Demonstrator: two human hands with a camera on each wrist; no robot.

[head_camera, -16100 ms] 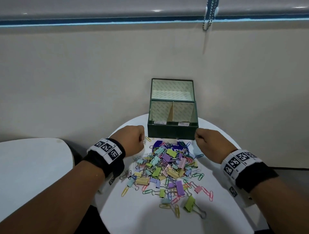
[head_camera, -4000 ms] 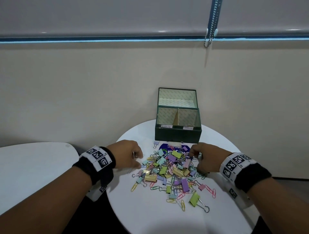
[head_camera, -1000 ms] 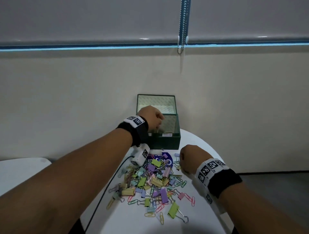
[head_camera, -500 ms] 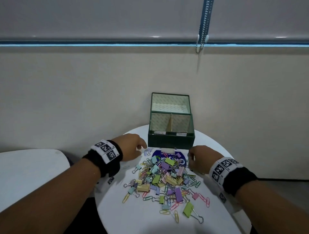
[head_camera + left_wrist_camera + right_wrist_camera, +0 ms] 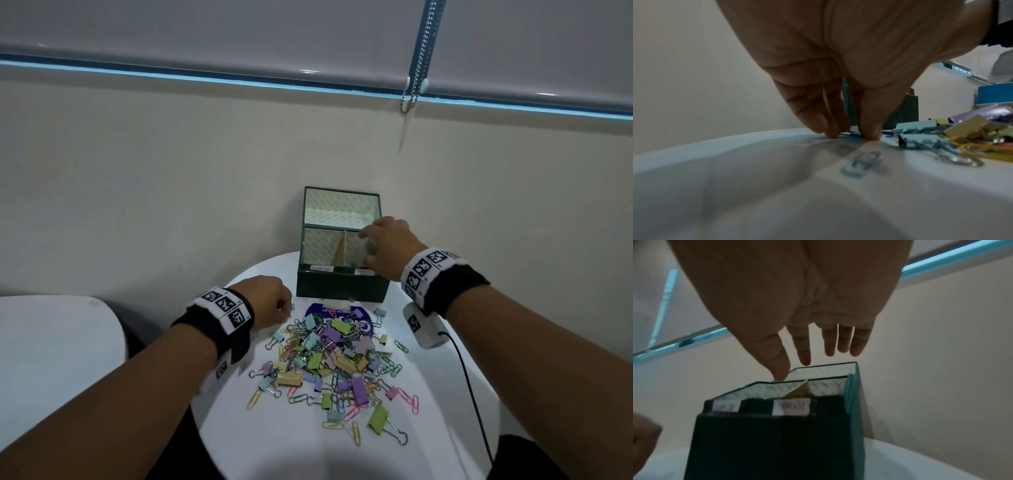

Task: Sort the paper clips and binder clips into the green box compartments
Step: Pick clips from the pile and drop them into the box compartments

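Now the right hand (image 5: 387,248) has risen from the pile to hang over the green box (image 5: 339,284), fingers spread and empty above its right compartment, suggesting a clip just dropped in. Meanwhile the left hand (image 5: 840,81) pinches a blue paper clip (image 5: 852,134) beside the heap of clips (image 5: 335,356) on the round white tabletop (image 5: 291,445), under a beige wall (image 5: 171,171).

A: Where are the hands?

B: The right hand (image 5: 387,246) is raised and reaching forward, palm down, fingers (image 5: 805,352) straight and spread, holding nothing.

A: And the other?

B: The left hand (image 5: 270,301) is lower and nearer the body, its thumb and fingertips (image 5: 830,129) drawn together, pointing down. Both forearms extend forward, each wearing a black wristband.
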